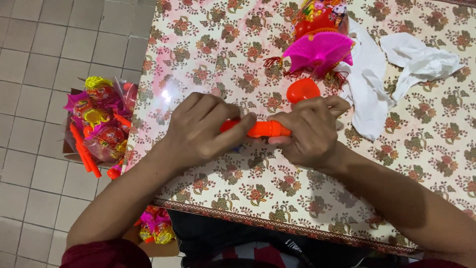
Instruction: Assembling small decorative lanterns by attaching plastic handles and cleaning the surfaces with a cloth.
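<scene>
— Two hands on one piece, look. Left hand (201, 130) and right hand (308, 130) are both curled shut round that orange handle (263, 129), holding it level just over the table (208, 49), right in front of the person.

— Is anything fixed to it?

— Not that I can see. It's a bare stick between the fists, with only the middle showing. The left fingers cover one end and the right palm hides the other, so I can't tell what either end looks like.

— And the pink lantern (317, 49)?

— Lying at the far edge of the cloth, well apart from the hands, with a red and gold bit above it. A round orange cap (303, 90) sits loose just beyond the right knuckles, close but not touching. I'd say that lantern isn't joined to this handle, and the cap isn't on anything.

— So early or late?

— For this one, I'd guess the middle: parts out, handle gripped, nothing joined. Overall, there's a box (99, 124) on the floor at the left, full of wrapped lanterns and orange sticks, and a few more (156, 226) by the person's lap. Whether those are finished or waiting, I can't tell.

— The white stuff?

— Crumpled wrappers (396, 64), off to the right.
</scene>
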